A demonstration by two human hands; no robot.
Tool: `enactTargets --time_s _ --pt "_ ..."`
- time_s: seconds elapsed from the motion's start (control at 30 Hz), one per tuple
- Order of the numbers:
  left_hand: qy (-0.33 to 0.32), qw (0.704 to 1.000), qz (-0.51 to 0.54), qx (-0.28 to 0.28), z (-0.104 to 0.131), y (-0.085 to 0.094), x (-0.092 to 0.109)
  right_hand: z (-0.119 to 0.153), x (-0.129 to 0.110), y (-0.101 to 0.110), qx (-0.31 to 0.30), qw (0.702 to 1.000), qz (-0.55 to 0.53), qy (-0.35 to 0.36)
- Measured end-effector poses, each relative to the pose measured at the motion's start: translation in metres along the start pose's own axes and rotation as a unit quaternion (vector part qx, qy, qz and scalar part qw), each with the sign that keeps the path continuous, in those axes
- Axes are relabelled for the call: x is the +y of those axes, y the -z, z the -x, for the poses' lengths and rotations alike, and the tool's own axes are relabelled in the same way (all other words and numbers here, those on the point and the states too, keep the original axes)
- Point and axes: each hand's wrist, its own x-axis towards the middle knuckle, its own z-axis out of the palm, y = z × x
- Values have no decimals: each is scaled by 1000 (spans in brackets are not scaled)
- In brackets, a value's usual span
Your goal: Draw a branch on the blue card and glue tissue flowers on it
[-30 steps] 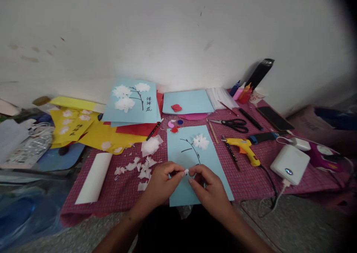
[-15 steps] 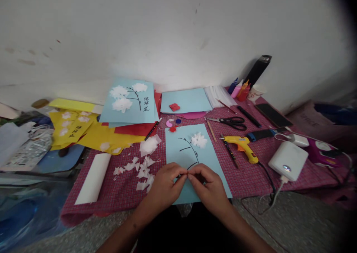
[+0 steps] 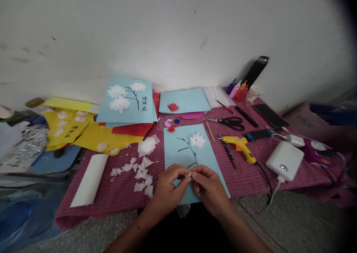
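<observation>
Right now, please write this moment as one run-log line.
left hand: pinching small white piece | right hand: pinching same piece | below: blue sheet bearing one white flower | left side: white scraps

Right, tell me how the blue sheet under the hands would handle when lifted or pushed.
Probably light and somewhat bendy, as the blue sheet looks thin and lies flat. Its white flower may crush easily, since it looks ruffled and raised. Pushed, so flat a thing would likely slide, not roll, across the checked cloth.
</observation>
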Motion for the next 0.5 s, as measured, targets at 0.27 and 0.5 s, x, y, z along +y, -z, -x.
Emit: enactTargets --time_s 0.27,0.5 --pt "-32 998 -50 -19 -5 2 -6 0 -10 22 8 983 172 69" --pt "-83 976 -147 -135 -37 17 -12 -29 -100 144 251 593 698 313"
